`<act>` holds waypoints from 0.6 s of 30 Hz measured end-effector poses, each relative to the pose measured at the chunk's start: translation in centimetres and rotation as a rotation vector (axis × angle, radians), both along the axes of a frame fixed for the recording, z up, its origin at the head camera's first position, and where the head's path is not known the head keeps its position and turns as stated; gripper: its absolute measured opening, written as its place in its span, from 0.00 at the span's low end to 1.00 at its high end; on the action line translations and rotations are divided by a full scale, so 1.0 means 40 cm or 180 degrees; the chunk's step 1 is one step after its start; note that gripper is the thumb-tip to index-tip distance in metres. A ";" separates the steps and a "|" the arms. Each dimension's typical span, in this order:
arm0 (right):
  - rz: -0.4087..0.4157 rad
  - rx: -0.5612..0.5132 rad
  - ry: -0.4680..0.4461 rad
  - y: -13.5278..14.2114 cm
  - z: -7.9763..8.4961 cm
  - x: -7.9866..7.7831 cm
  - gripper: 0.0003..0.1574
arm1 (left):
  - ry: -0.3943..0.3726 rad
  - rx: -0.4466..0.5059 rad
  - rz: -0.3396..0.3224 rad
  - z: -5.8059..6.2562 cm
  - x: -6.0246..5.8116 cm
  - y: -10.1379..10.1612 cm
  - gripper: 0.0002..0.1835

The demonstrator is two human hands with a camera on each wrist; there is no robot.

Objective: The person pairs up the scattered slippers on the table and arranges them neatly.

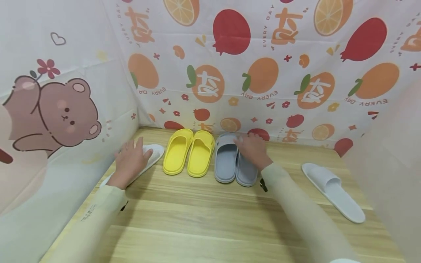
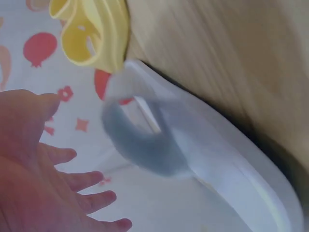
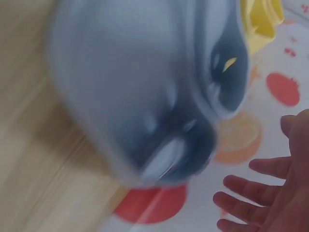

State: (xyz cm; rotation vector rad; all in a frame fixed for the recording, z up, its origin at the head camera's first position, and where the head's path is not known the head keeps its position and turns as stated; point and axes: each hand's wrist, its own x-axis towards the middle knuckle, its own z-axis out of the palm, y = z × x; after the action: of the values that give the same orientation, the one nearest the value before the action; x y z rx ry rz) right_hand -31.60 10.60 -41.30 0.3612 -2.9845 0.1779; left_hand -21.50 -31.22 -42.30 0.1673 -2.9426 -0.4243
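Note:
My left hand (image 1: 129, 160), fingers spread, hovers over a white slipper (image 1: 154, 154) at the left edge of the wooden surface. In the left wrist view that slipper (image 2: 212, 140) lies apart from the fingers. My right hand (image 1: 252, 148) is above the right one of two grey slippers (image 1: 226, 160) standing side by side. The right wrist view shows the hand (image 3: 270, 193) with loosely extended fingers, holding nothing, beside the grey slipper's toe (image 3: 130, 87). Between the hands stands a pair of yellow slippers (image 1: 175, 153), toes toward the back wall.
Another white slipper (image 1: 333, 191) lies slanted at the right of the wooden surface (image 1: 184, 226). A fruit-printed cloth (image 1: 236, 98) rises behind the slippers. A bear-printed cloth (image 1: 65, 109) walls the left side, and a pale wall (image 1: 394, 153) stands at the right.

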 end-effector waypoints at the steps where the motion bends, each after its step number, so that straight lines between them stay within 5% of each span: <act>1: 0.0004 -0.0038 -0.0017 0.021 -0.004 -0.001 0.39 | -0.0005 0.0025 -0.0009 -0.003 0.002 -0.011 0.39; 8: -0.0123 0.0128 -0.0005 0.160 -0.031 -0.003 0.38 | 0.0053 0.0304 -0.0111 -0.038 -0.007 -0.084 0.49; 13: 0.0306 0.0950 0.0313 0.268 -0.056 0.002 0.21 | -0.0034 0.0328 -0.0137 -0.043 -0.010 -0.105 0.51; 15: 0.0255 0.0916 0.0328 0.311 -0.059 0.012 0.22 | -0.0081 0.0346 -0.0153 -0.043 -0.010 -0.106 0.51; 18: -0.0112 0.0372 0.0082 0.376 -0.066 0.022 0.32 | -0.0149 0.0332 -0.0185 -0.046 -0.011 -0.106 0.51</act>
State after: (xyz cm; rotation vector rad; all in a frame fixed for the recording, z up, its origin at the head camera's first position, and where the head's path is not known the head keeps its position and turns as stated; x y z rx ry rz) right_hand -30.72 25.62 -43.95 0.3203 -2.9808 -0.0047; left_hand -21.94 -35.48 -44.14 0.1063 -2.9786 -0.5907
